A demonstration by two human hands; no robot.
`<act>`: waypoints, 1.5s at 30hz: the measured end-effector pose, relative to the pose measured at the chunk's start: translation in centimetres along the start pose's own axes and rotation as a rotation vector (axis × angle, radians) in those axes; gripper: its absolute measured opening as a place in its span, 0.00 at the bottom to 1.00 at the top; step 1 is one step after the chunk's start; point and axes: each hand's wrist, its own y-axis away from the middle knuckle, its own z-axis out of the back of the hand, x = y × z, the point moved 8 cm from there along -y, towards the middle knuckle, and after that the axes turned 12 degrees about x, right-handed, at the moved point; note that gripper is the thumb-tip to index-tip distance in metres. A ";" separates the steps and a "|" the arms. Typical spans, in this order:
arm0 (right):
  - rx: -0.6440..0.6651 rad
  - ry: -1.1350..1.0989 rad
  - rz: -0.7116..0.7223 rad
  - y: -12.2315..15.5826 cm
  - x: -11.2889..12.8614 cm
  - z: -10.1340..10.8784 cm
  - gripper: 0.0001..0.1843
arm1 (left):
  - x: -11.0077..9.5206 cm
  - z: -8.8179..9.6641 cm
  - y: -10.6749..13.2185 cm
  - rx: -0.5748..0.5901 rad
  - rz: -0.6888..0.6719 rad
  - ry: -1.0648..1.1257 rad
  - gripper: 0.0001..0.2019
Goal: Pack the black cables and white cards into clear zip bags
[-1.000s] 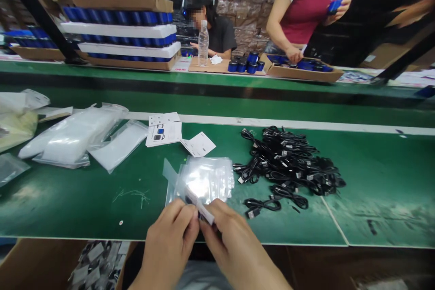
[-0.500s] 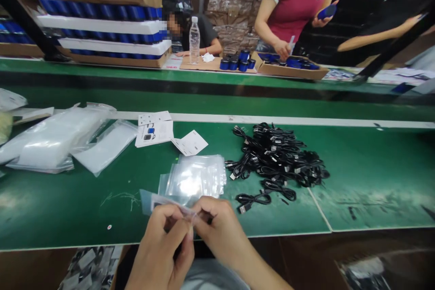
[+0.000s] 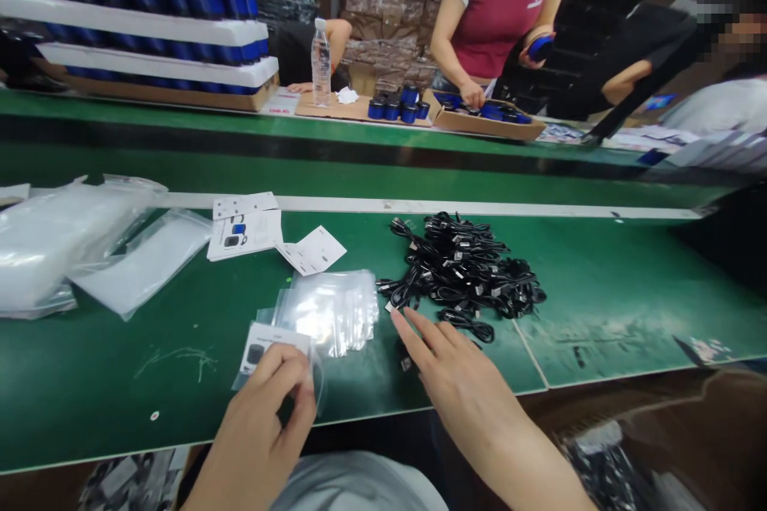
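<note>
My left hand pinches a clear zip bag with a printed leaflet inside, close to the near edge of the table. My right hand is open, its fingers stretched over a black USB cable that it mostly hides; only the cable's plug shows. Just beyond those fingertips lies a heap of bundled black USB cables. Between the hands and a little farther off, several flat clear bags overlap in a fanned stack.
Printed leaflets and a folded one lie behind the bags. Larger plastic packs are at left. Across the bench, a person in a red shirt handles blue items in a carton; a water bottle stands nearby.
My right hand has let go of the bag and moved right to the cables, its fingers opening out. The left hand keeps the bag, now turned flatter. The whole view has shifted.
</note>
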 end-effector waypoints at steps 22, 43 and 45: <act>-0.484 -1.146 -0.325 0.3 -0.2 -4.4 0.06 | 0.8 0.0 -0.1 -0.109 0.071 0.024 0.12; -0.302 -0.747 0.016 -3.1 5.2 -2.9 0.12 | -3.9 1.0 2.2 -0.343 -0.132 -0.223 0.07; -0.165 -0.897 0.110 -3.7 5.3 -3.6 0.12 | -3.9 1.1 2.1 -0.308 -0.141 -0.263 0.06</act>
